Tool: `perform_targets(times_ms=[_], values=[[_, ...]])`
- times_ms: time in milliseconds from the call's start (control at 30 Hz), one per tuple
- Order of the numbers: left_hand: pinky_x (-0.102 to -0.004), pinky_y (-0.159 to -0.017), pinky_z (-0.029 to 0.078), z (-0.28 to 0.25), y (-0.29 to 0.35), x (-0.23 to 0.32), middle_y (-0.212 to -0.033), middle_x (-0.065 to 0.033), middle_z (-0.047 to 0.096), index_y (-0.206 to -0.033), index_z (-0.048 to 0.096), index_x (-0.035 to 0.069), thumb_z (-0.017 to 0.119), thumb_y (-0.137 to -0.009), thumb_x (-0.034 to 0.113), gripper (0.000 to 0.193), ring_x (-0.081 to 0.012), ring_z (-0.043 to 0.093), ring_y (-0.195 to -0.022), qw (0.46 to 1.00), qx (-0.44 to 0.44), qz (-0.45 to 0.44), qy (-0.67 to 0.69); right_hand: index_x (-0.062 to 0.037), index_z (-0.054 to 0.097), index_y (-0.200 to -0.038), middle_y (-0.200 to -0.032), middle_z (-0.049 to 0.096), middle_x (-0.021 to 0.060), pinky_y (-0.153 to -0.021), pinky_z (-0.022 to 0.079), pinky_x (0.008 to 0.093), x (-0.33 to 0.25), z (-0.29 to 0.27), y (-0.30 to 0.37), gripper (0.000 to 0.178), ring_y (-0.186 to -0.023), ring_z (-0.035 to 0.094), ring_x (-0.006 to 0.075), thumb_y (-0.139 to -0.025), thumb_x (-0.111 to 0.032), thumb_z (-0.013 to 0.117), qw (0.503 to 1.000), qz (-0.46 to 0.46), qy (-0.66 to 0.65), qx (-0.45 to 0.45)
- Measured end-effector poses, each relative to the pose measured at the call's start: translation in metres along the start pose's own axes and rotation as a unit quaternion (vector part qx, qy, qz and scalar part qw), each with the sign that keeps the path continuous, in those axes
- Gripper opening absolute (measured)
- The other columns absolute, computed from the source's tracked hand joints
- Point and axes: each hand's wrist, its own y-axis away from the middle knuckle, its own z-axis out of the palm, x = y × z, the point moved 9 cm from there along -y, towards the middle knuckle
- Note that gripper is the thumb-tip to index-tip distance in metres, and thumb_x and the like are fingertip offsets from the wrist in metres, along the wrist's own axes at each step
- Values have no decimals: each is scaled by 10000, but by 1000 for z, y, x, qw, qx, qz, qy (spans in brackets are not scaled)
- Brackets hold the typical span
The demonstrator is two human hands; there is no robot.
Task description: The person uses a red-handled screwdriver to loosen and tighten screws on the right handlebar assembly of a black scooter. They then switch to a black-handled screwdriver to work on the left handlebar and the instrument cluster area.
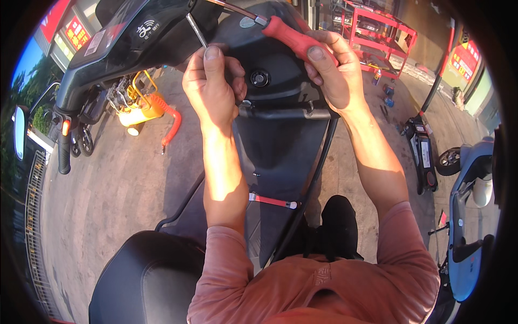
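My right hand (337,70) is closed around the red handle of a screwdriver (283,33), its metal shaft running to the upper left, past the top edge of the picture. In the fingers of my left hand (213,78) is a thin metal rod (196,30), pinched under the thumb and slanting up to the left; its lower end is hidden. Both hands are raised over the black front panel (291,70) of a scooter, with a round lock (260,79) between them. The far tip of the screwdriver is out of view.
A red-handled tool (274,202) lies on the scooter's footboard, near the black seat (145,275). The handlebar (63,151) and mirror (20,132) are left. Beyond stand a yellow compressor (141,114) with an orange hose, a red tool cart (377,40), a floor jack (421,154) and a blue scooter (467,216).
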Motion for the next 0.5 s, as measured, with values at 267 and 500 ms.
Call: perform_targets(times_ms=[267,500], values=[[-230,-353,331,10,15,9,-638,-78,558,-1004,582,10,564,-1009,259,249,-100,430,-402,999,34,-39,0,-38,624,-1158,-787,623,-18,-567,414,188,-1,1,0,363,-644,521,32,-892,-248,754,1000,-2,0,-9],[-226,-383,316,13,28,35,-690,-60,547,-1050,595,18,543,-1011,255,246,-91,418,-446,994,12,-107,-14,-39,627,-1163,-799,626,-15,-561,416,191,-1,2,0,363,-642,514,30,-895,-248,754,1000,1,-10,-10]])
